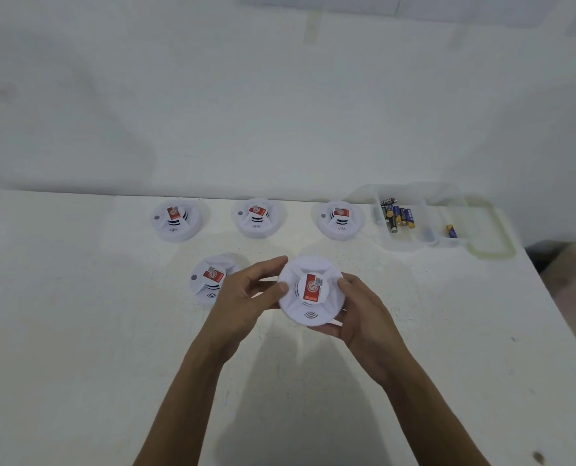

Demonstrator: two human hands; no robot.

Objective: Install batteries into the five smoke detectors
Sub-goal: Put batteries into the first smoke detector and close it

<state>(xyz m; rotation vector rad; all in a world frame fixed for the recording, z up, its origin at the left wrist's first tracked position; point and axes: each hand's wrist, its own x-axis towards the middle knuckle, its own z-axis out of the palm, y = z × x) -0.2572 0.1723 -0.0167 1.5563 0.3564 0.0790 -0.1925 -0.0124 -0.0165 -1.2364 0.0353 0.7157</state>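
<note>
Both hands hold one detector (311, 290) over the bench (111, 331), label side up. Left hand (246, 294): fingers curled on its left rim. Right hand (364, 314): cups right rim and underside.

Risk: a twist to open it could slip, dropping it or knocking the second detector (209, 280) just left.

Open bench near and left.

Far row: three detectors (256, 215); batteries (397, 216) in box (424, 237), near right edge.

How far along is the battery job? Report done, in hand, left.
Done: nothing visibly finished. In hand: left hand and right hand grip one detector above the table. Left: four detectors sit closed on the table, batteries lie in the clear box.
</note>
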